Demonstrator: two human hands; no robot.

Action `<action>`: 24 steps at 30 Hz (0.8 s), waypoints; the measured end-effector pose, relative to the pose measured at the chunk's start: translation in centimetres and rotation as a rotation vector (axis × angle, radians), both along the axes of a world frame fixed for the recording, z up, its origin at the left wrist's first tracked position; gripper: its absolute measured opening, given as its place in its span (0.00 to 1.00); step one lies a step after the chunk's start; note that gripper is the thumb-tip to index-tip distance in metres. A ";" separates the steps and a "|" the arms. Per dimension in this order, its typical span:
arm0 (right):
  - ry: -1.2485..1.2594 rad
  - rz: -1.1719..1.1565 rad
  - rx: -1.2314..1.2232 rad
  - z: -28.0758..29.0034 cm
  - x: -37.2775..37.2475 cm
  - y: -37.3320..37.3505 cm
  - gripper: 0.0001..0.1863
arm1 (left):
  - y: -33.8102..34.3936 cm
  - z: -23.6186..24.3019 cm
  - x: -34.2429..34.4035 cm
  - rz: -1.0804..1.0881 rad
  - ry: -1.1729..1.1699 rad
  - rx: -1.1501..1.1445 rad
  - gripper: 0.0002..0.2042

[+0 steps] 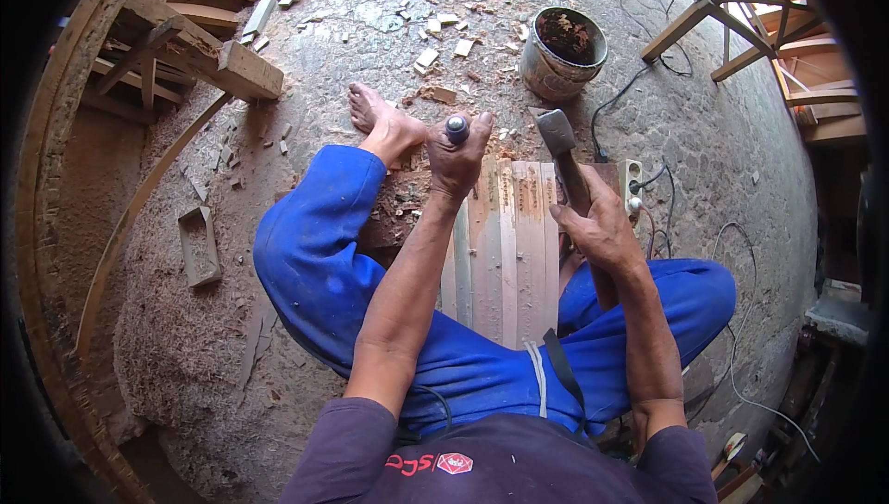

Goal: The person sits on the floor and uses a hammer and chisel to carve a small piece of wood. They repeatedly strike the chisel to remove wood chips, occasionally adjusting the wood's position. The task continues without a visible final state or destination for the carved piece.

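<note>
Far left: curved wooden frame pieces [139, 50] and a small hollow wooden block [198, 245] on sawdust-strewn floor, leaving open ground beside the blue-trousered left leg [315, 254]. Bare foot [378, 120] planted near pale offcuts [435, 37]. Left hand [457, 160] wrapped tight around a chisel [457, 128], only its rounded dark butt showing above the fist, set at the top edge of the ribbed, pale wooden panel [505, 245] lying between the knees. Right hand [597, 222] clenched on the handle of a hammer [558, 134], blunt grey head raised just right of the chisel, not touching. Beyond: dented metal bucket [563, 52], white power strip [632, 185], trailing cables, timber frame [732, 4] at far right.
</note>
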State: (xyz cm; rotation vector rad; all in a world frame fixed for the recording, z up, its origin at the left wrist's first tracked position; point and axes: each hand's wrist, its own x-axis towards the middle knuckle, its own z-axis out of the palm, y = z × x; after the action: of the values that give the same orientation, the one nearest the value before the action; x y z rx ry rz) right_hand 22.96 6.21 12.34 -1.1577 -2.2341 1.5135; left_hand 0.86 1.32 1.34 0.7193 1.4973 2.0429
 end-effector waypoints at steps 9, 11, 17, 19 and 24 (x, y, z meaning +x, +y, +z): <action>-0.004 0.119 0.211 2.7 -1.8 -0.3 0.29 | -0.2 -0.8 1.9 -0.048 0.163 -0.021 0.19; 0.056 0.183 0.313 5.9 -2.9 -0.2 0.28 | -0.3 -1.3 2.5 -0.007 0.309 0.052 0.17; 0.343 0.229 0.674 11.0 -3.6 -0.4 0.26 | -0.6 -1.4 0.3 -0.036 -0.004 0.014 0.17; 0.361 0.201 0.662 11.4 -3.1 -0.6 0.25 | -0.3 0.0 -1.0 -0.031 0.015 0.067 0.16; 0.264 0.117 0.502 8.9 -1.9 -1.0 0.24 | -0.6 -0.4 -0.2 0.015 -0.015 0.066 0.17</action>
State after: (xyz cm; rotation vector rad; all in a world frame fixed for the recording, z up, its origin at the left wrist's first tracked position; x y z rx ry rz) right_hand 21.05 5.21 21.26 -0.6485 -2.3289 0.9759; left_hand 0.68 0.74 0.99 0.7185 1.4371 2.1128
